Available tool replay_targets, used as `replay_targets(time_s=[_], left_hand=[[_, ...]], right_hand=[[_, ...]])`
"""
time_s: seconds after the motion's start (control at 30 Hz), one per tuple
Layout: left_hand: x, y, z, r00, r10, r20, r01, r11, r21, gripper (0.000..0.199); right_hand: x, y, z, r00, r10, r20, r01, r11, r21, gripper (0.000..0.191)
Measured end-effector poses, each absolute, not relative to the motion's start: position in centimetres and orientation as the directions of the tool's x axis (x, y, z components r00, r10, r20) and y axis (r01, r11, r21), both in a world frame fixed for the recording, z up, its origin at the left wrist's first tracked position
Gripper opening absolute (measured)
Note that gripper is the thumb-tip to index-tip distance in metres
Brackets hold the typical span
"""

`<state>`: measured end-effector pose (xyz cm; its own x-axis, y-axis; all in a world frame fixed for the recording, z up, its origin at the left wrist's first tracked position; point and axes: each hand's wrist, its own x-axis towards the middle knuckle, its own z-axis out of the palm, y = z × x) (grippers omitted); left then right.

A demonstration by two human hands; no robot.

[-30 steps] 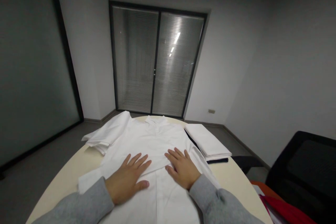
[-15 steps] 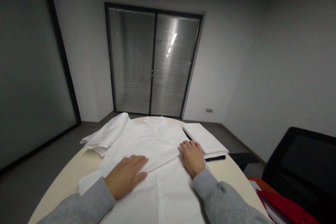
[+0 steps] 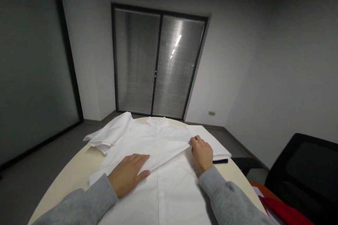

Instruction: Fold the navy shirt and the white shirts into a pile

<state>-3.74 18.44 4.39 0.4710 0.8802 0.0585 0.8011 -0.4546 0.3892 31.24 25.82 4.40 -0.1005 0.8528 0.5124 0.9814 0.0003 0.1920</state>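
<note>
A white shirt [image 3: 169,193] lies spread on a round cream table [image 3: 71,174], its collar toward the far edge. One sleeve is folded across the front, with a raised crease between my hands. My left hand [image 3: 129,174] rests flat on the shirt, fingers and thumb apart. My right hand [image 3: 202,152] has its fingers curled and pinches the end of the white sleeve [image 3: 171,153], holding it a little above the shirt. The fingertips' exact grip is partly hidden.
A folded white cloth [image 3: 211,142] lies at the table's right side, with a dark strip [image 3: 220,161] under its near edge. A black chair [image 3: 303,172] stands at the right, and red fabric [image 3: 285,211] is beside the table. Beyond are glass doors [image 3: 158,63].
My right hand has lifted and moved slightly right, pulling the sleeve end up so its crease stands higher. My left hand stays nearly in place. The view has shifted slightly.
</note>
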Motion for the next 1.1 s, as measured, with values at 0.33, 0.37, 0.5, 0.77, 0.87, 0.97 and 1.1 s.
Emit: replay_targets(time_s=[0.33, 0.37, 0.5, 0.77, 0.87, 0.97, 1.1], left_hand=[[-3.9, 18.7, 3.2, 0.458, 0.889, -0.011, 0.836, -0.427, 0.345, 0.068], [-3.9, 18.7, 3.2, 0.458, 0.889, -0.019, 0.839, -0.425, 0.340, 0.069], [-4.0, 18.7, 2.9, 0.459, 0.888, -0.020, 0.834, -0.422, 0.356, 0.069], [-4.0, 18.4, 3.4, 0.438, 0.894, -0.096, 0.853, -0.380, 0.357, 0.073], [-3.9, 18.3, 3.6, 0.433, 0.892, -0.126, 0.864, -0.372, 0.339, 0.073], [-4.0, 18.3, 3.6, 0.426, 0.892, -0.151, 0.880, -0.369, 0.299, 0.072], [-4.4, 18.5, 3.6, 0.432, 0.891, -0.143, 0.879, -0.379, 0.291, 0.068]], right_hand=[[32.2, 25.5, 4.1, -0.084, 0.835, 0.543, 0.983, -0.019, 0.180, 0.036], [32.2, 25.4, 4.2, -0.078, 0.827, 0.557, 0.984, -0.027, 0.177, 0.037], [32.6, 25.3, 4.5, -0.045, 0.813, 0.581, 0.988, -0.048, 0.143, 0.026], [34.2, 26.3, 4.2, 0.068, 0.805, 0.589, 0.993, -0.109, 0.034, 0.021], [34.5, 26.6, 4.0, 0.107, 0.807, 0.581, 0.992, -0.129, -0.002, 0.026], [34.8, 26.7, 3.7, 0.101, 0.826, 0.554, 0.993, -0.115, -0.009, 0.025], [35.2, 26.6, 3.5, 0.072, 0.848, 0.524, 0.997, -0.083, -0.004, 0.021]])
